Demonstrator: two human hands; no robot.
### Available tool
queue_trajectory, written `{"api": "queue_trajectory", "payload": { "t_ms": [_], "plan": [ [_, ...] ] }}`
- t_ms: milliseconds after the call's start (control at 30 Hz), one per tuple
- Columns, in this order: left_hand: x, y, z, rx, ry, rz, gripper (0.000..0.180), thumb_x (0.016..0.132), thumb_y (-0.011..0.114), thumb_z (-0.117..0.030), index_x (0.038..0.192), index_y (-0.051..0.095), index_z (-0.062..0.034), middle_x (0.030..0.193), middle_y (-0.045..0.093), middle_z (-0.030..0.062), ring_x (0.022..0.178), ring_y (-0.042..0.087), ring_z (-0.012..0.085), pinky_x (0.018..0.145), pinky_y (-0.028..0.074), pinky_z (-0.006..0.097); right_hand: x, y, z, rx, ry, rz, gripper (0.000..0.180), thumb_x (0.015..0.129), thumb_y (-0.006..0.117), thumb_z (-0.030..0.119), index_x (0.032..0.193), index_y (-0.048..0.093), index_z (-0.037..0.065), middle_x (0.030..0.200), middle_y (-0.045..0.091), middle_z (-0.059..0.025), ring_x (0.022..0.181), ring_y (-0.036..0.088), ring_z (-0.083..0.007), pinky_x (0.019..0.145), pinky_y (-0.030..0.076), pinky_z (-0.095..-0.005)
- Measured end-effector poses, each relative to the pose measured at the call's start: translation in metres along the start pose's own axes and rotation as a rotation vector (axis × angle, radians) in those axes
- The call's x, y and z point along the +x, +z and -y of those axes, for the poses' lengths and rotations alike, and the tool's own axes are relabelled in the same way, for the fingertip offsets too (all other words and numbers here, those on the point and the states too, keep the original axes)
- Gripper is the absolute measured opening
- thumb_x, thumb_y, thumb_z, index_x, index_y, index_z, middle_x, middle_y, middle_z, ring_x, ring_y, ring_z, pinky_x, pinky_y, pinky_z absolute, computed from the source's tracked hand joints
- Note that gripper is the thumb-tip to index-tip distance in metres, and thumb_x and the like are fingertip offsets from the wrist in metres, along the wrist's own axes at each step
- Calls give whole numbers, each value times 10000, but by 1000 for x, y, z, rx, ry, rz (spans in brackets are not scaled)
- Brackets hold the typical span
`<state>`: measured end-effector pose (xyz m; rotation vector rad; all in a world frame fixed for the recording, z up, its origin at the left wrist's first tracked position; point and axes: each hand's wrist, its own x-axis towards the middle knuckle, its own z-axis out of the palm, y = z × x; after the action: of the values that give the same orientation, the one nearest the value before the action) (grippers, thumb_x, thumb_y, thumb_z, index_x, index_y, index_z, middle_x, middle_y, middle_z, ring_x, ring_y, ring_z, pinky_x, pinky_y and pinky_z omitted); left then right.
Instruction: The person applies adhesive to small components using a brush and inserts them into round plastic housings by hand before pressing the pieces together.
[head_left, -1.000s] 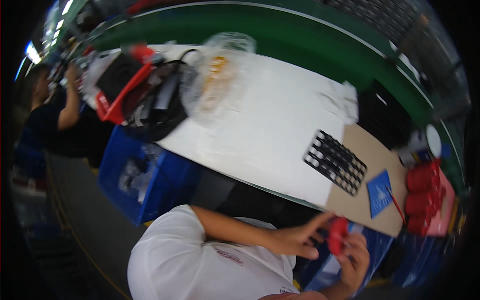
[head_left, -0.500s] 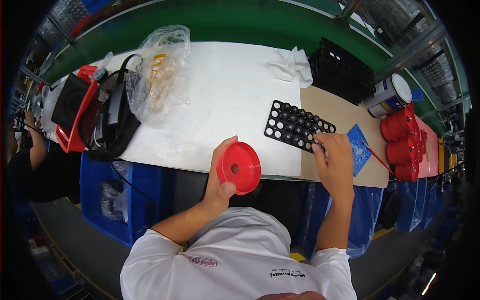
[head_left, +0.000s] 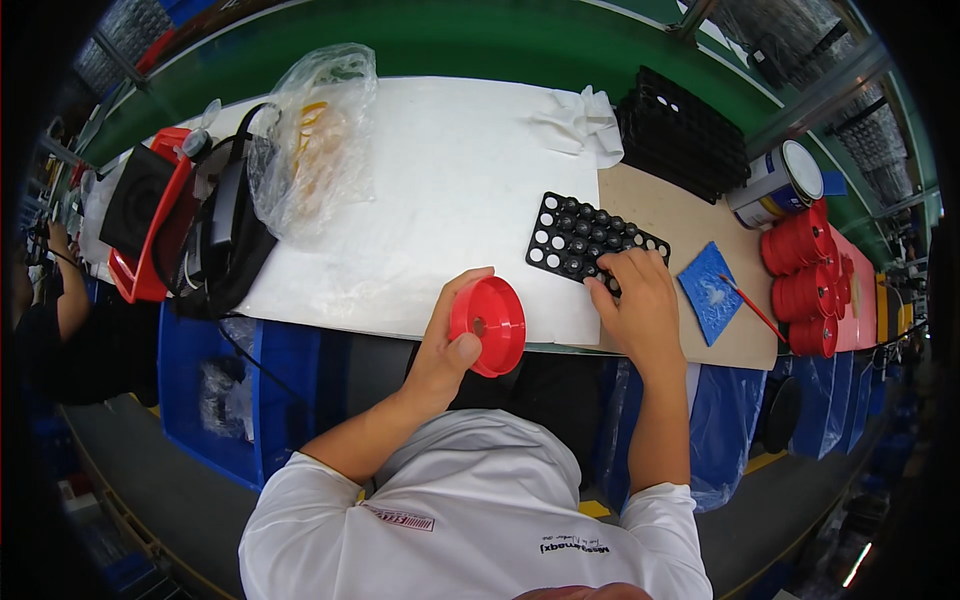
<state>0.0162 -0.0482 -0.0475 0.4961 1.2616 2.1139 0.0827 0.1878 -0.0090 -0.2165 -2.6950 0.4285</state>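
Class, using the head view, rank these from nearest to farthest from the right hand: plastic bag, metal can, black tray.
1. Black tray: right at the right hand.
2. Metal can: beyond the hand, toward the back right.
3. Plastic bag: farthest, well over to the left.

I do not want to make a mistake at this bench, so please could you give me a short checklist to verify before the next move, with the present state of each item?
1. Red cup held in the left hand: ok, fingers and thumb grip it at the side.
2. Right hand clear of the black tray: not ok, its fingers are at the tray.
3. White discs available: ok, several sit at the tray's left end.
4. A disc between the right fingertips: cannot tell, too small to see.
5. Red-handled brush laid down: ok, its tip is over the blue square.
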Motion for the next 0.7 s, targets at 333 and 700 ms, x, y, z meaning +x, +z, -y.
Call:
{"api": "queue_trajectory", "payload": {
  "t_ms": [333,700],
  "plan": [
    [0,-2,-6,-223,-109,50,713,965,447,-560,1445,329,-47,1300,488,94,1210,494,180,1015,429,341,4,4,-1,13,33,26,195,738,736,113,877,640,16,833,601,-109,829,558,-303,778,466,-393],
    [10,6,-10,-297,-148,83,624,996,322,-472,1452,345,-47,1277,518,96,1181,527,190,1006,435,342,-13,-14,28,481,159,-62,243,670,747,34,889,642,34,849,607,-74,790,556,-241,755,449,-345]
  ]
}}
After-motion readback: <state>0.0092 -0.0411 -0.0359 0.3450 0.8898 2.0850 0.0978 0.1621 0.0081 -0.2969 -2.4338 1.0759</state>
